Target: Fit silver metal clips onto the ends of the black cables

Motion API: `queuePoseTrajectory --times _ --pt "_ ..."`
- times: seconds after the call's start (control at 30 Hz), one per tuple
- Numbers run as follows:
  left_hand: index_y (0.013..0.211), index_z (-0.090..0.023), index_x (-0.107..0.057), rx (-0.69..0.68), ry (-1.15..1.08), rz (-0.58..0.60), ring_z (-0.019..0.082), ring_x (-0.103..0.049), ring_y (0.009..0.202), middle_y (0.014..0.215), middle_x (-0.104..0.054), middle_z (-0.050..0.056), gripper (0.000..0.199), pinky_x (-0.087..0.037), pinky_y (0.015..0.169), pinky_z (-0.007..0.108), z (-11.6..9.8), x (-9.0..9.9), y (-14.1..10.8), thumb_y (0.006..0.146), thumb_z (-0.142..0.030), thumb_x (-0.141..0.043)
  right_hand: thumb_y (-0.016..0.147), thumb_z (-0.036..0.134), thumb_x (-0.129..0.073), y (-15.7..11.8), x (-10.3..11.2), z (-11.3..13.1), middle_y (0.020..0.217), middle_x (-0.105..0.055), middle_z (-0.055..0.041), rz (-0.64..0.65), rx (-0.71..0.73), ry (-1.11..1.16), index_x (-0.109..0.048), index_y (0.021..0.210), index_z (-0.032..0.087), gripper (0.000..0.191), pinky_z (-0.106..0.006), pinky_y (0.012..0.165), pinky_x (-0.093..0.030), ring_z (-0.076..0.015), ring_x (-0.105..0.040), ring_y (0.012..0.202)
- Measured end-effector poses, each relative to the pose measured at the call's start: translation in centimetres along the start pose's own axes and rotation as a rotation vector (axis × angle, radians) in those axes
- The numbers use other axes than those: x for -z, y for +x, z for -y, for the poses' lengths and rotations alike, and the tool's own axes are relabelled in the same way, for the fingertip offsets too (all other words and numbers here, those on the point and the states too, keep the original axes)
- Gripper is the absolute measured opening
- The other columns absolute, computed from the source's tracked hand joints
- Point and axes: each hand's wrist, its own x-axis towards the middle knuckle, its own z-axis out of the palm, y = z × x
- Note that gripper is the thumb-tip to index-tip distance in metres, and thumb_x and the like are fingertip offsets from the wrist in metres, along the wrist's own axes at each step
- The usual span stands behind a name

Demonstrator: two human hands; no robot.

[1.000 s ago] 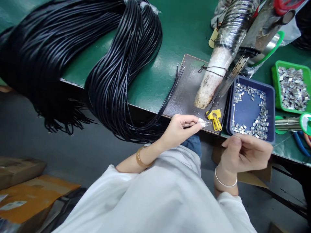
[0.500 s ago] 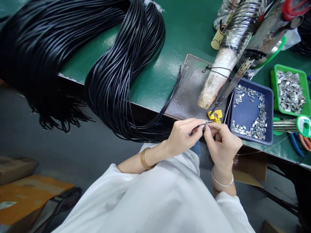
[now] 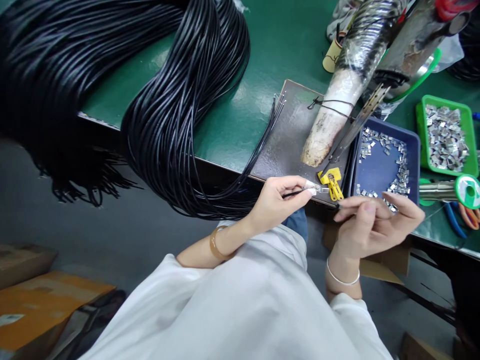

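Observation:
A black cable end (image 3: 293, 193) is pinched in my left hand (image 3: 279, 197), and a small silvery metal piece (image 3: 321, 189) shows at its fingertips. To the right, my right hand (image 3: 369, 225) is at the near edge of the blue tray (image 3: 380, 172) of small metal pieces. Its thumb and index finger are pressed together at something small and dark, the other fingers spread. Between the hands, a yellow tool (image 3: 330, 181) lies at the edge of the dark board (image 3: 283, 137). Above it a metal-tipped soldering tool (image 3: 360, 122) points down.
A thick bundle of black cables (image 3: 168, 110) hangs over the green table edge at the left. A green tray (image 3: 422, 135) of metal pieces stands at the right, near a solder spool (image 3: 467, 195). A wrapped white tube (image 3: 326, 120) reaches over the board.
My right hand has moved right, away from my left hand and toward the blue tray. My left hand still holds the cable end, its metal piece now more exposed.

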Motion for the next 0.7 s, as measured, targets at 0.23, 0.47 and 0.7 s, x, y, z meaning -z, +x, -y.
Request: queuePoseTrajectory --times 0.23,0.47,0.7 --pt "0.083 -0.012 -0.076 -0.005 0.001 -0.031 0.011 -0.066 0.070 0.078 -0.075 0.004 0.011 -0.054 0.066 0.019 -0.4 0.0 0.9 0.080 -0.023 -0.074 0.082 0.008 -0.073 -0.4 -0.9 -0.5 0.095 -0.078 -0.0014 0.140 0.237 -0.243 -0.066 0.093 0.022 0.019 -0.031 0.077 -0.063 -0.0175 -0.076 0.085" --pt "0.082 -0.012 -0.076 -0.040 -0.009 -0.072 0.009 -0.064 0.065 0.077 -0.075 0.004 0.009 -0.053 0.064 0.018 -0.4 -0.3 1.3 0.079 -0.021 -0.075 0.081 0.008 -0.074 0.2 -1.8 -1.1 0.097 -0.076 -0.0014 0.160 0.288 -0.294 -0.067 0.091 0.022 0.018 -0.032 0.080 -0.063 -0.0166 -0.074 0.088" --pt "0.083 -0.013 -0.077 -0.036 -0.008 -0.070 0.011 -0.069 0.071 0.081 -0.077 0.005 0.010 -0.057 0.068 0.019 -0.6 -0.2 1.3 0.078 -0.023 -0.076 0.078 0.006 -0.076 0.3 -1.4 -0.3 0.104 -0.075 -0.0011 0.203 0.266 -0.291 -0.069 0.093 0.024 0.024 -0.031 0.080 -0.065 -0.0170 -0.074 0.091"
